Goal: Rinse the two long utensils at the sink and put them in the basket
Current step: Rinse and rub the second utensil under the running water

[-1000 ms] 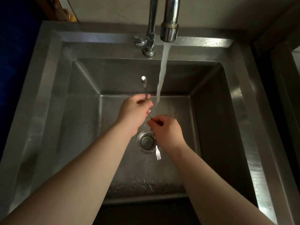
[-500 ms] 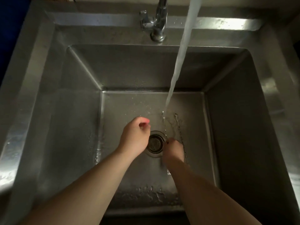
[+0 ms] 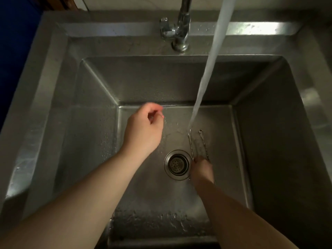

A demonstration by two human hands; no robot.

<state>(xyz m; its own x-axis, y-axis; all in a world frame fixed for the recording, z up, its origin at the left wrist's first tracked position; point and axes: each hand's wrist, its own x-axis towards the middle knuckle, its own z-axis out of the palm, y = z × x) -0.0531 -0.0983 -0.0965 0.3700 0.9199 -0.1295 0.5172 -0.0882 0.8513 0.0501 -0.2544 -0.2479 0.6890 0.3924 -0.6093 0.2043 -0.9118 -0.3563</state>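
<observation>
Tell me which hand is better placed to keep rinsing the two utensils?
The right hand: it holds both utensils low in the sink, their ends at the water stream. The left hand hovers apart, holding nothing.

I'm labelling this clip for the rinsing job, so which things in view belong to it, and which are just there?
Part of the job:
- two thin long metal utensils, held low in the basin by the right hand
- stream of running water
- stainless steel sink
- left hand, holding nothing

Just there:
- round metal drain strainer
- chrome tap base
</observation>
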